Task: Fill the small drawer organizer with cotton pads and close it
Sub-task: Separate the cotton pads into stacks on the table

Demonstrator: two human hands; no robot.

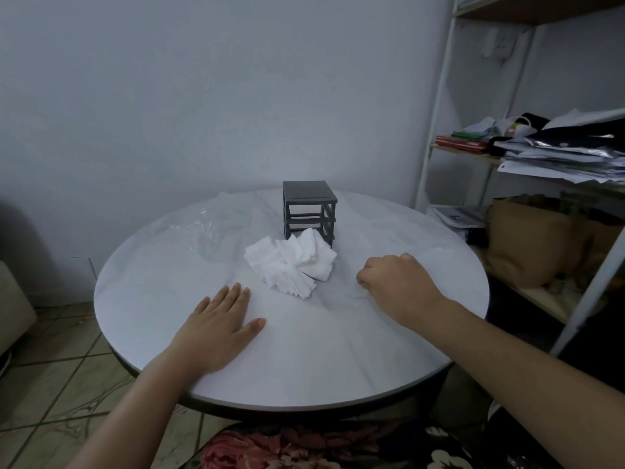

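My left hand [220,324] lies flat on the table [321,367], fingers straight and a little spread, holding nothing. Beyond it, further left, is some crumpled clear wrap [199,231]. Ahead and between my hands the pads [291,265] sit in a loose fanned heap, its far edge touching the foot of the organizer [309,211].

The organizer stands upright just behind the heap, its long axis vertical. Its slotted face looks toward me, turned slightly to my left-hand side. It is too dark to tell whether drawers sit in the slots.

My right hand [397,286] rests just right of the pads, fingers curled into a loose fist, and nothing shows in it.

I judge the filling not yet begun. Next I would steady the organizer with one hand, draw out a drawer and pinch up a neat stack — the pads are light and will slide apart.
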